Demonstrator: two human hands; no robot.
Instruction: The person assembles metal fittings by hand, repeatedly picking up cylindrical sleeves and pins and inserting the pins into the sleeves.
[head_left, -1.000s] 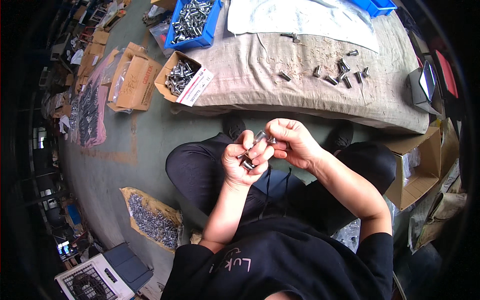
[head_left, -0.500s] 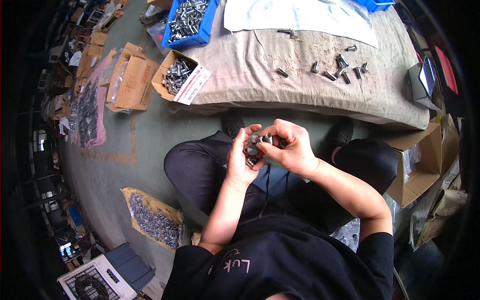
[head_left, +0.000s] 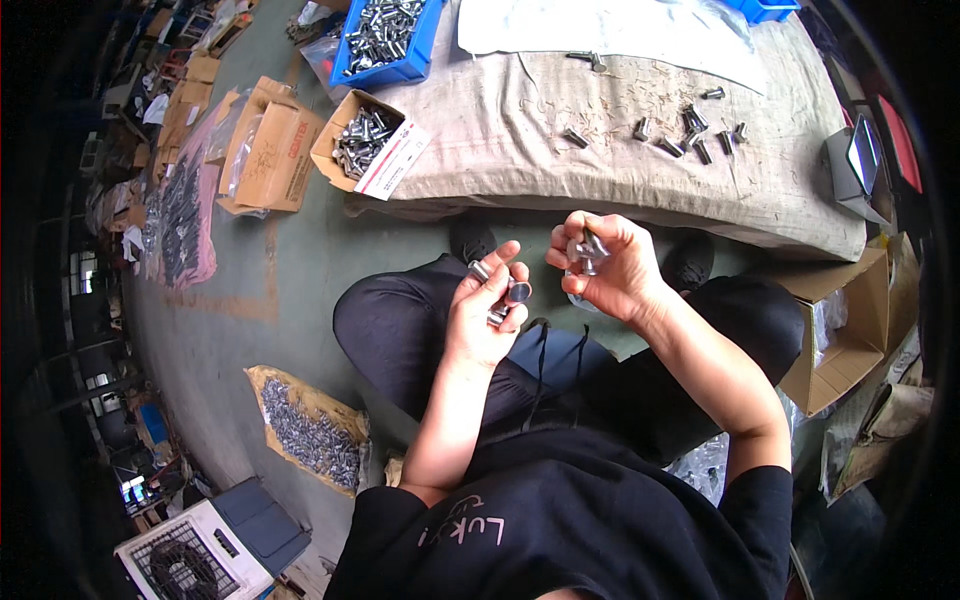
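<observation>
Over my crossed legs, my left hand point(head_left: 483, 322) has its fingers curled round a few short, shiny metal bolts point(head_left: 519, 292), one showing its round flat head. To its right and slightly higher, my right hand point(head_left: 618, 265) grips more metal bolts point(head_left: 590, 250), some partly covered by the fingers. A gap separates the two hands. Beyond them, several loose bolts point(head_left: 695, 118) lie on the cloth-covered surface point(head_left: 480, 160).
Bolts fill a blue bin point(head_left: 425, 62) and a small cardboard box point(head_left: 325, 158) at the surface's left. An open carton point(head_left: 860, 330) stands at right. Many small metal parts lie on a yellowish sheet point(head_left: 262, 385) at left. A white-framed fan point(head_left: 200, 560) sits lower left.
My hands have come apart. The right hand moved up and to the right with bolts in it, while the left closed its fingers round the others.
</observation>
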